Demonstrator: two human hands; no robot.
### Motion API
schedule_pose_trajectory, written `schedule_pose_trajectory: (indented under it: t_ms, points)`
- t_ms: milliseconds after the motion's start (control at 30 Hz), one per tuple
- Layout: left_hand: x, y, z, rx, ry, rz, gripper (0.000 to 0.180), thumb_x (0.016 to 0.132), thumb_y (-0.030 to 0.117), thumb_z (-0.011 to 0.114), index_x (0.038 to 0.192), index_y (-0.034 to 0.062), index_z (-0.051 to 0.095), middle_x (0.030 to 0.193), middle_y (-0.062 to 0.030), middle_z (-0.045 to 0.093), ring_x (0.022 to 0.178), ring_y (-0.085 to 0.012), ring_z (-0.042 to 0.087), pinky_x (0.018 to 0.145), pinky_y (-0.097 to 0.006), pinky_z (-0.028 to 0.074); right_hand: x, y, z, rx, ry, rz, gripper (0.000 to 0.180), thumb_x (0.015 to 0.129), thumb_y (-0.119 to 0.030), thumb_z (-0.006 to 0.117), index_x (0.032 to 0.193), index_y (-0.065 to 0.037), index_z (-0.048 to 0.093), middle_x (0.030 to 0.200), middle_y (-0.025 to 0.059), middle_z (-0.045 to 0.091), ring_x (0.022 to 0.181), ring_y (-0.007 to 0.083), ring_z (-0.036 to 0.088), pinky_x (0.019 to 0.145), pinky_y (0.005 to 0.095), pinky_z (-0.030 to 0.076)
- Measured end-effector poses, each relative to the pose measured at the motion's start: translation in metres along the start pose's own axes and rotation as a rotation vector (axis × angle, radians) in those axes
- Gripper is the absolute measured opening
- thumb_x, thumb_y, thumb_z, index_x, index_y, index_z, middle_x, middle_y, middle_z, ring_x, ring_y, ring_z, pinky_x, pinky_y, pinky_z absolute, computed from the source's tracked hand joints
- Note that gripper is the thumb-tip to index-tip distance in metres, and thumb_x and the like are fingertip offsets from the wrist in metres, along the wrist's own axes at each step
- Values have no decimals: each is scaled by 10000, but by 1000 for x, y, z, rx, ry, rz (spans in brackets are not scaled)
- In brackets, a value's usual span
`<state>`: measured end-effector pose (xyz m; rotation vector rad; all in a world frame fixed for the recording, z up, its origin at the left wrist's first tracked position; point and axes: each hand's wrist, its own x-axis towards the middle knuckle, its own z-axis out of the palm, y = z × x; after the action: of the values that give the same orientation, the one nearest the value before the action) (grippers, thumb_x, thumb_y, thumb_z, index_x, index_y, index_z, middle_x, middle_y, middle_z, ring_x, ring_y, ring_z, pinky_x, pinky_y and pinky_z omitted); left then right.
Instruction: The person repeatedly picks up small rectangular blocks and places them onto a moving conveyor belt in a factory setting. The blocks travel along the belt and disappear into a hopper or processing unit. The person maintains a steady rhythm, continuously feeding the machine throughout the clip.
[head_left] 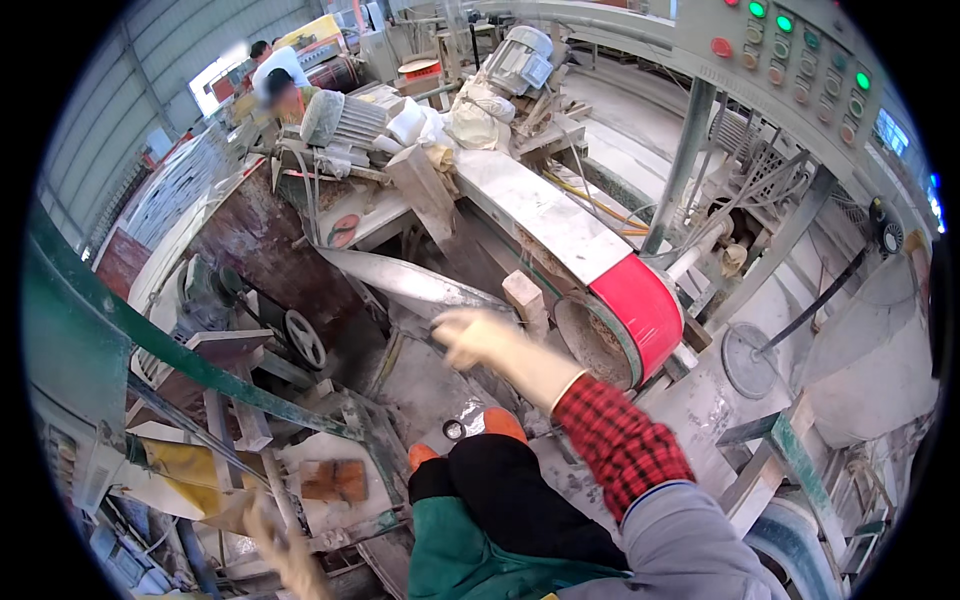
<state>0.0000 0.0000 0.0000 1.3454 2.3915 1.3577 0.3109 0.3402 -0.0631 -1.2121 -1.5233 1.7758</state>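
Observation:
My right hand (480, 345), in a pale rubber glove, reaches forward over the floor in front of my feet, somewhat blurred. Its fingers look loosely stretched and hold nothing that shows. Nearest to it are a long white curved strip (410, 278) and an upright wooden block (525, 300); I cannot tell whether it touches either. At the lower left, my left hand (285, 550), gloved alike and smeared by motion, has its fingers extended with nothing visible in them. It is beside a pale bar and a brown rectangular piece (335, 481) on a ledge.
A belt machine with a red curved end guard (645, 315) stands ahead right, carrying electric motors (520, 60). A button panel (790, 60) hangs upper right. A green rail (210, 350) crosses on the left, near a spoked wheel (305, 338). Two people (280, 65) are far left.

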Motion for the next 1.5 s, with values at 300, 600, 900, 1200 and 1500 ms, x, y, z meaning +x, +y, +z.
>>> schedule_pose_trajectory:
  t_ms: [300, 600, 900, 1200, 1500]
  points:
    - [79, 164, 164, 16, -435, 853, 745, 651, -14, 689, 1349, 26, 434, 1408, -286, 356, 1270, -451, 400, 1050, -404, 362, -52, -31, 119, 578, 105, -157, 425, 834, -33, 565, 1250, -16, 483, 1186, 132, 595, 1079, 237, 570, 916, 358, 469]
    - [56, -16, 29, 426, -157, 307, 651, 728, 82, 708, 1325, -1, 460, 1413, -246, 392, 1329, -390, 355, 1109, -435, 280, -51, 42, -127, 346, 1046, -202, 508, 862, 0, 574, 1327, -72, 381, 1275, 115, 531, 1096, 241, 572, 883, 422, 516]
    - [-112, -186, -184, 1108, 100, -285, 491, 852, 175, 594, 1306, 12, 507, 1346, -203, 472, 1280, -337, 415, 1065, -436, 332, -50, 39, -186, 554, 1105, 43, 403, 860, 37, 482, 1251, -55, 451, 1196, 158, 544, 991, 312, 614, 805, 469, 594]
    - [-142, -184, -184, 1227, 234, -361, 443, 937, 334, 534, 1250, 23, 575, 1242, -200, 578, 1189, -348, 504, 1013, -474, 396, -83, 55, -229, -455, 1151, 229, 468, 877, -284, 529, 1261, -16, 507, 665, 99, 618, 456, 228, 564, 410, 388, 467]
    - [-136, -145, -175, 1239, 208, -524, 511, 915, 454, 510, 1245, 72, 591, 1260, -194, 569, 1197, -367, 495, 1017, -480, 388, -78, 67, -200, 400, 984, -139, 544, 858, -97, 622, 1371, -68, 444, 1128, 130, 592, 839, 257, 602, 767, 355, 546]
